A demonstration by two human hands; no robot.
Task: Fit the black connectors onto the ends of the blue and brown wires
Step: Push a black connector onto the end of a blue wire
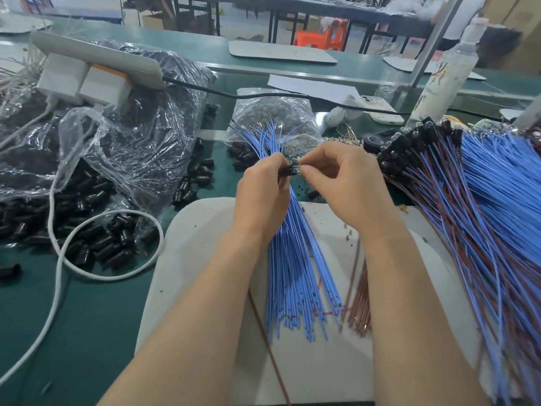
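- Pinched one black connector [285,172] in the curled thumb and fingers of the left hand [263,189], near the middle of the view, just past the far edge of the white mat [205,259].
- Pinched a small clear piece [295,166] between thumb and first finger of the right hand [342,183], with the other fingers curled in.
- Met tip to tip: clear piece touching the connector on its 3 o'clock side.
- Seemed to lie sideways, long way from 9 o'clock to 3 o'clock, so probably called for a short push from the right hand toward 9 o'clock.
- Sat as near to one hand as to the other.
- Ran the blue wires [292,259] from 6 o'clock up under the left hand, fanned out at 12 o'clock; could not tell if the palm squeezed them.
- Left the brown wires [355,303] on the mat at 5 o'clock of the hands, partly hidden by the right forearm.
- Kept the loose connectors [96,247] in a heap on the green table [102,317] at 9 o'clock, well apart from the hands.
- Piled the finished wires [453,200] at 3 o'clock.
- Could not see which wire end went into the connector: covered by fingertips, and too small to make out.
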